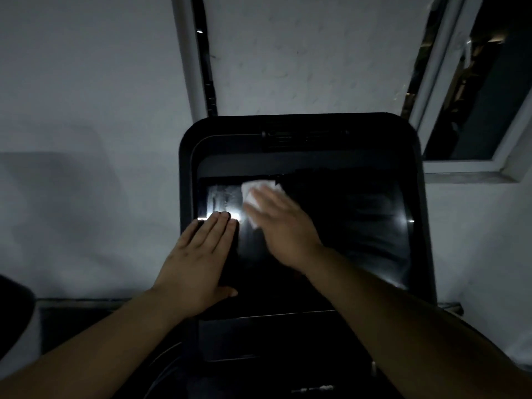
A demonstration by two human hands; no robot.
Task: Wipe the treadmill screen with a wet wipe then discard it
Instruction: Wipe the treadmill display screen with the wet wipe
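Fingers (266, 197) of the right hand (280, 226) lie straight, pressing a white wet wipe (257, 191) flat against the dark treadmill screen (345, 226), upper middle of the frame. Just left, the left hand (198, 257) rests flat and empty on the screen's left edge. Pale streaks show on the glass beside the wipe.

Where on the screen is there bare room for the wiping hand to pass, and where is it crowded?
Bare: the right half of the screen, between the right hand and the right bezel; also a small streaked patch between the wet wipe and the left bezel, above the left hand. Crowded: the left third, where both hands lie close together.
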